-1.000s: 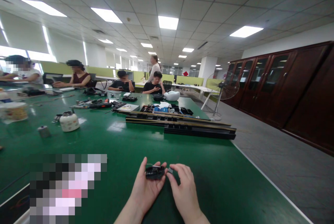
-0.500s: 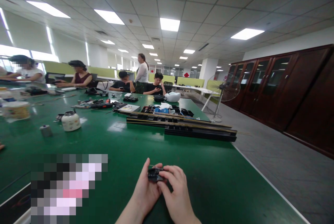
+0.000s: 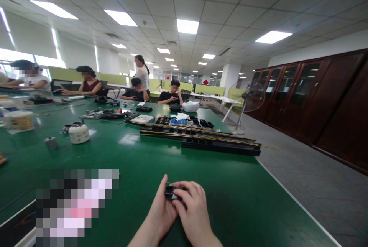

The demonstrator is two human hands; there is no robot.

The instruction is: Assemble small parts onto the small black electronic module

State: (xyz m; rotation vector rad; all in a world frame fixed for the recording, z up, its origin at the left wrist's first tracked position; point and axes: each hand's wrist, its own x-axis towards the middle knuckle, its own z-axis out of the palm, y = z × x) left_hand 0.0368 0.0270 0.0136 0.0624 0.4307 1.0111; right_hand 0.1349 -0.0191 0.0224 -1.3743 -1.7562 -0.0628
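Observation:
Low in the head view, both hands meet over the green table around a small black plastic part [image 3: 169, 192]. My left hand [image 3: 161, 208] cradles it from below and the left, its thumb pointing up. From the right, my right hand [image 3: 193, 205] grips the same part, with the fingers curled over its top and the thumb at its lower edge. A thin wire-like piece shows at the part's upper edge. Fingers cover much of the part, so its exact kind cannot be made out.
Long black rails with thin brass-coloured rods [image 3: 201, 138] lie ahead. A white jar [image 3: 78, 133] and a grey metal cylinder [image 3: 51, 143] stand to the left, near a pixelated patch. Tools [image 3: 106, 114] and a parts tray [image 3: 184, 121] lie farther back. Several people sit beyond; one stands.
The right fingers have shifted slightly over the black part, which now sits a little farther right and is more covered. The standing person in the background has moved left.

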